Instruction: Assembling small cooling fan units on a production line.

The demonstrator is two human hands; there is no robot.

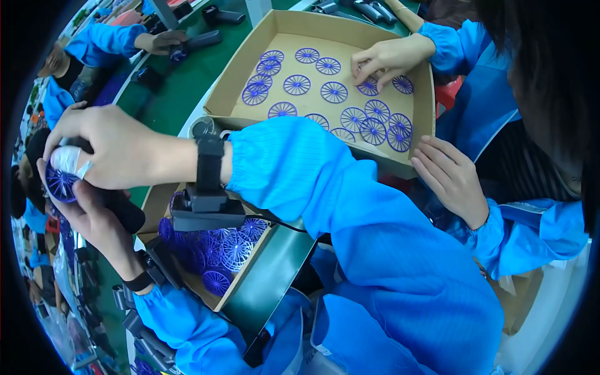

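My left hand [94, 215] is wrapped round a dark hair-dryer-shaped body [127, 211], its stubby black end sticking out beside the palm. A round purple spoked grille [60, 182] sits at the body's left end. From above, my right hand [103, 147] closes over the same end, fingers curled round it. White wrapping covers a digit of that hand, pressed close to the grille's edge. Part of the body is hidden behind both hands. Below them, a cardboard box [234, 292] holds a heap of purple spoked grilles [219, 250].
A shallow cardboard tray [240, 59] with scattered purple grilles [334, 92] stands ahead. A co-worker's hand [387, 59] reaches into it; another hand [450, 178] rests at its corner. Black dryer-shaped bodies [203, 40] lie on the green table [169, 75]. Another worker's hand [164, 42] holds one.
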